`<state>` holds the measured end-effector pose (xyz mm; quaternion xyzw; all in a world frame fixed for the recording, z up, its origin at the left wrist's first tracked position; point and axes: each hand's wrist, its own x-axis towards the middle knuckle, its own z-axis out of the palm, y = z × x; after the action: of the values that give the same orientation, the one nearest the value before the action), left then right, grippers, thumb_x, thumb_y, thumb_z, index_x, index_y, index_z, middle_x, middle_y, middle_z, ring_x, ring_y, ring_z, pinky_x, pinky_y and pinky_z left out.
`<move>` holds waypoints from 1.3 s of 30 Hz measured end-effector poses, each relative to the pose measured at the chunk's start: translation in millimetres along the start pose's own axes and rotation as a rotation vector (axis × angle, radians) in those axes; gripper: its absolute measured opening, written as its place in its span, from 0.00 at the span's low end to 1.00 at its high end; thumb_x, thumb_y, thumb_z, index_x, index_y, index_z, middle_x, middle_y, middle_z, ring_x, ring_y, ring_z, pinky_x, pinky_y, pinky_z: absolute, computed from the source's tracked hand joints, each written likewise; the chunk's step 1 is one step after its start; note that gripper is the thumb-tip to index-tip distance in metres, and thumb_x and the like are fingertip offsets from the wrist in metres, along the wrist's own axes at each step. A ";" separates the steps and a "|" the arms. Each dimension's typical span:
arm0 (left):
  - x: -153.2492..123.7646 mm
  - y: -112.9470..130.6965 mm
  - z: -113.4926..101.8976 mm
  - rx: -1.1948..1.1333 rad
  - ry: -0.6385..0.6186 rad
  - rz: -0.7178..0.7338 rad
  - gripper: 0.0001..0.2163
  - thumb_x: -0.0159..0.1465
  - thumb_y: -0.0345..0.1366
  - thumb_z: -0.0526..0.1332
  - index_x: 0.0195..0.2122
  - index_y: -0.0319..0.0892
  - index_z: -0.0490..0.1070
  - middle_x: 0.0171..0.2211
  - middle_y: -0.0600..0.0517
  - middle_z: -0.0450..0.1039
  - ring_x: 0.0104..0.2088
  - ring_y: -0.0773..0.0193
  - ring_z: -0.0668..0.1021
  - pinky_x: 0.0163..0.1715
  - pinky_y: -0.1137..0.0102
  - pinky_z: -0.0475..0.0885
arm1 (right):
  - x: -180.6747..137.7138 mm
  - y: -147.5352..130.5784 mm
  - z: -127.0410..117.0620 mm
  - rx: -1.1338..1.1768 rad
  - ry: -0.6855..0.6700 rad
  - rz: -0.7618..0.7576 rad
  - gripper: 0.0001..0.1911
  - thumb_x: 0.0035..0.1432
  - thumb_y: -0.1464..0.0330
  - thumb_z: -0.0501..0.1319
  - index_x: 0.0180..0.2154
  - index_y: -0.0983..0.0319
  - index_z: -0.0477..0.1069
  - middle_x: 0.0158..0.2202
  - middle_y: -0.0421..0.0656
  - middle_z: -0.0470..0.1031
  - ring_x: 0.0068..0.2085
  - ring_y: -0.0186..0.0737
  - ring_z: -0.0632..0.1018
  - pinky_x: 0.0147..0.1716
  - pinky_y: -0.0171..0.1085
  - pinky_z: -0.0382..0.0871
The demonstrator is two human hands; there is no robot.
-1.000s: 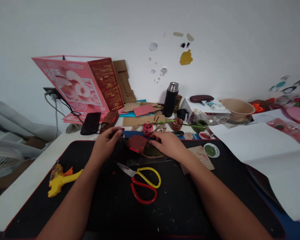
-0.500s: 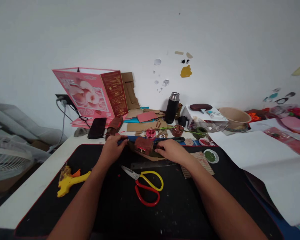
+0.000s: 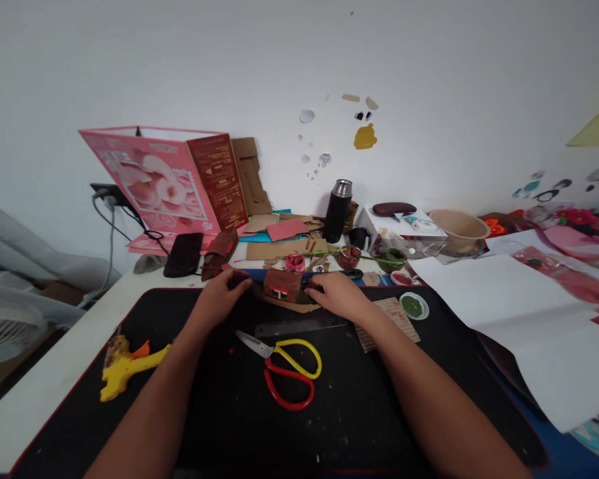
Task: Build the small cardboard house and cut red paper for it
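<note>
A small brown model house (image 3: 282, 286) with a red-and-white front stands on a green-topped cardboard base (image 3: 307, 307) at the back of the black mat. At the base's left end is my left hand (image 3: 220, 294), its thumb and fingers bent around the edge. My right hand (image 3: 337, 293) has curled fingers on the base's right end, close beside the house. Both sets of fingertips are partly hidden. Nearer to me lie a ruler (image 3: 299, 326) and scissors (image 3: 272, 352) with one yellow and one red handle.
A yellow glue gun (image 3: 124, 366) lies left, corrugated cardboard (image 3: 387, 324) and a dish of green paint (image 3: 414, 306) right. Behind are a second brown model (image 3: 219, 255), paint jars (image 3: 349, 257), a black flask (image 3: 338, 211), a phone (image 3: 184, 255) and a pink box (image 3: 164, 186).
The model house has turned slightly, so its front shows more. Both hands stay at the ends of the base. The whole view has shifted a little.
</note>
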<state>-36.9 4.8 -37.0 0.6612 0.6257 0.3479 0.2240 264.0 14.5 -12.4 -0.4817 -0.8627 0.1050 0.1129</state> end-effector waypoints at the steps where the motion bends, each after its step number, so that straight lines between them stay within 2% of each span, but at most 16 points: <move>1: 0.0 0.6 -0.6 -0.013 -0.012 -0.012 0.19 0.60 0.55 0.62 0.39 0.44 0.77 0.39 0.46 0.84 0.41 0.50 0.83 0.45 0.59 0.74 | 0.4 1.0 0.6 0.008 0.007 0.009 0.10 0.68 0.66 0.63 0.36 0.62 0.80 0.34 0.46 0.82 0.36 0.42 0.79 0.32 0.36 0.58; 6: -0.1 7.6 -5.1 -0.138 -0.081 -0.107 0.24 0.53 0.61 0.67 0.36 0.43 0.77 0.35 0.47 0.83 0.36 0.52 0.81 0.39 0.62 0.73 | 3.7 7.7 1.8 0.152 0.056 0.044 0.07 0.66 0.68 0.65 0.35 0.63 0.79 0.31 0.44 0.81 0.34 0.40 0.79 0.33 0.35 0.60; 11: -1.2 15.4 -8.2 -0.271 -0.129 -0.231 0.28 0.45 0.64 0.70 0.31 0.42 0.76 0.26 0.52 0.78 0.25 0.60 0.75 0.28 0.67 0.68 | 6.8 17.6 5.5 0.537 0.057 0.127 0.12 0.69 0.65 0.62 0.34 0.62 0.76 0.26 0.39 0.77 0.23 0.34 0.78 0.26 0.32 0.65; 15: -1.1 16.8 -9.0 -0.338 -0.120 -0.256 0.27 0.44 0.63 0.72 0.29 0.43 0.75 0.23 0.53 0.76 0.23 0.61 0.74 0.27 0.68 0.68 | 8.8 23.6 7.6 0.851 0.031 0.212 0.11 0.69 0.63 0.61 0.36 0.62 0.76 0.30 0.39 0.77 0.22 0.35 0.80 0.18 0.31 0.67; 20: 0.5 12.3 -7.0 -0.379 -0.109 -0.241 0.27 0.44 0.62 0.73 0.29 0.42 0.75 0.23 0.53 0.77 0.23 0.62 0.75 0.27 0.68 0.69 | 12.2 28.9 8.5 1.052 0.068 0.247 0.13 0.66 0.60 0.65 0.36 0.63 0.75 0.33 0.42 0.79 0.22 0.34 0.81 0.15 0.28 0.68; 27: 0.4 10.3 -5.2 -0.422 -0.101 -0.267 0.26 0.44 0.60 0.75 0.32 0.41 0.77 0.26 0.51 0.79 0.24 0.62 0.77 0.27 0.69 0.71 | 12.7 30.5 9.5 1.148 0.094 0.267 0.12 0.66 0.61 0.65 0.38 0.64 0.76 0.31 0.42 0.80 0.21 0.33 0.80 0.14 0.27 0.68; 33: -1.5 13.0 -3.9 -0.628 -0.094 -0.321 0.25 0.42 0.53 0.79 0.32 0.41 0.75 0.29 0.53 0.77 0.29 0.62 0.79 0.30 0.69 0.76 | 13.4 26.5 12.3 1.171 0.098 0.227 0.17 0.61 0.55 0.68 0.33 0.64 0.77 0.29 0.41 0.79 0.21 0.30 0.74 0.16 0.30 0.73; 39: -0.6 10.4 -0.9 -0.777 -0.071 -0.343 0.24 0.40 0.45 0.81 0.32 0.41 0.73 0.29 0.55 0.75 0.30 0.63 0.79 0.32 0.69 0.77 | 11.7 15.6 13.3 1.223 -0.021 0.230 0.14 0.63 0.58 0.67 0.34 0.63 0.76 0.30 0.42 0.81 0.21 0.30 0.76 0.16 0.28 0.70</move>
<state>-30.6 2.8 -28.9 0.4254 0.5412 0.4926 0.5324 266.7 31.6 -28.6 -0.4186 -0.5899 0.5965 0.3478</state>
